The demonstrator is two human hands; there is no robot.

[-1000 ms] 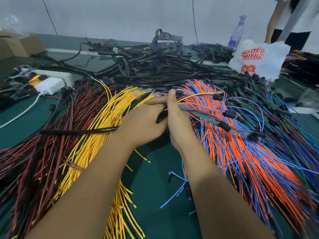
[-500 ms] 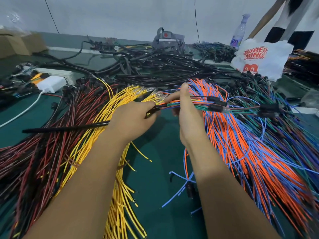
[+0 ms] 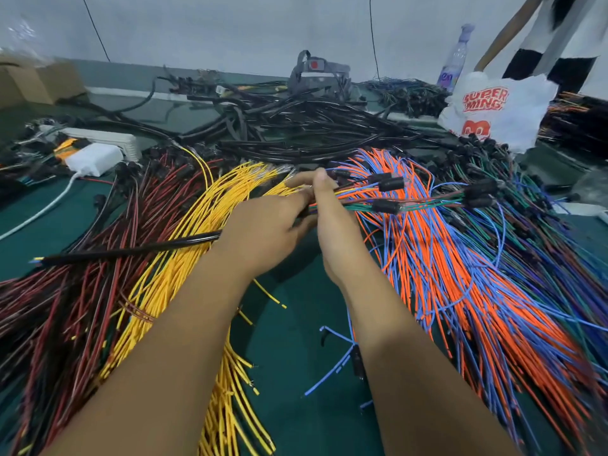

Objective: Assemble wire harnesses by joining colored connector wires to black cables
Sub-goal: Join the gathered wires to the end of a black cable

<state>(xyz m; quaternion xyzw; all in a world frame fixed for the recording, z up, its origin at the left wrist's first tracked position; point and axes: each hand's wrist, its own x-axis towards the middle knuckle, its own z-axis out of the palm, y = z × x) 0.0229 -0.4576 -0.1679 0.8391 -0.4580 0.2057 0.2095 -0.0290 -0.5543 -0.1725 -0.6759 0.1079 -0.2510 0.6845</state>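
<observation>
From the head camera, both hands met above the middle of the green table (image 3: 289, 340). The left hand (image 3: 263, 232) had its fingers curled round a black cable (image 3: 131, 251), which ran out leftward from the fist over the yellow wires (image 3: 184, 245) and ended above the dark red wires (image 3: 65, 307) near the table's left edge. The right hand (image 3: 332, 222) stood on edge just beside the left, thumb raised, its fingers closed on a small bunch of colored connector wires (image 3: 358, 205): orange, green, red and blue strands that stretched rightward in the air to black connectors (image 3: 388, 184). Where exactly the bunch met the cable was hidden between the two hands.

Under the right forearm lay the heap of orange and blue wires (image 3: 460, 291), fanning toward the table's near right corner, with green and purple wires (image 3: 543, 232) beyond it at the right edge. A pile of black cables (image 3: 296, 126) covered the far middle. A white charger (image 3: 93, 158) sat beside a power strip (image 3: 108, 138) at the far left, and a white plastic bag (image 3: 500, 110) with red lettering and a bottle (image 3: 455, 60) stood at the far right.
</observation>
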